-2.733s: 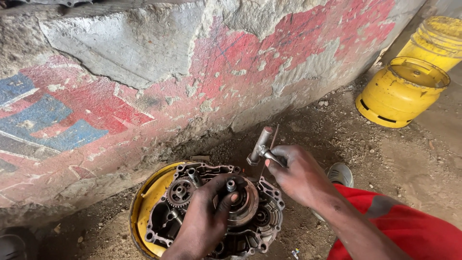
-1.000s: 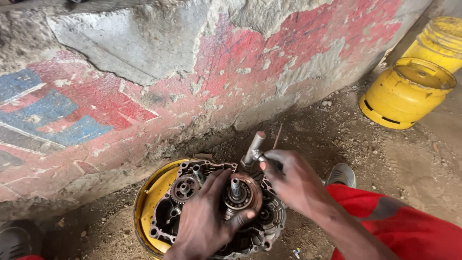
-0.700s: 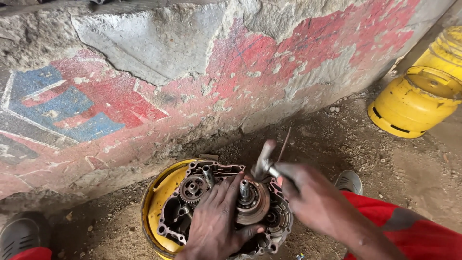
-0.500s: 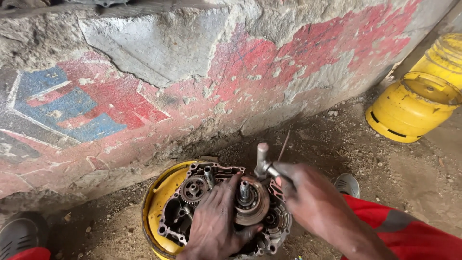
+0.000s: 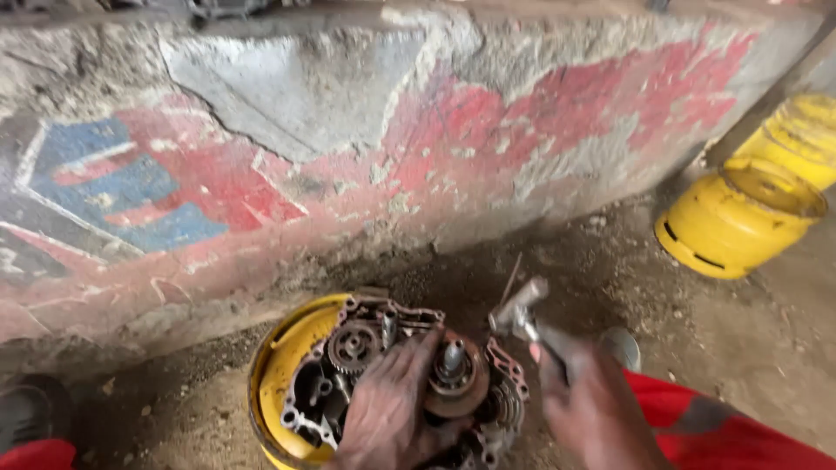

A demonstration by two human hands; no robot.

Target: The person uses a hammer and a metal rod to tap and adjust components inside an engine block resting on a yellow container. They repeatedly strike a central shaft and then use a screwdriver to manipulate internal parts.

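An open engine case [image 5: 348, 365] with gears and a central shaft lies in a yellow basin [image 5: 274, 383] on the dirt ground. My left hand [image 5: 387, 413] rests flat on the case, fingers against the round hub [image 5: 453, 379] around the shaft. My right hand [image 5: 592, 409] grips a small metal hammer [image 5: 518, 313] just right of the case, its head raised above the case edge and blurred by motion.
A cracked concrete wall with red and blue paint [image 5: 392, 157] runs right behind the basin. Two yellow gas cylinders [image 5: 740, 218] lie at the right. A shoe [image 5: 623, 344] shows beside my right hand, another shoe [image 5: 30, 409] at the lower left.
The hammer has swung up and down beside the case while my left hand stayed on the hub. The view has shifted, so the basin sits lower and more central.
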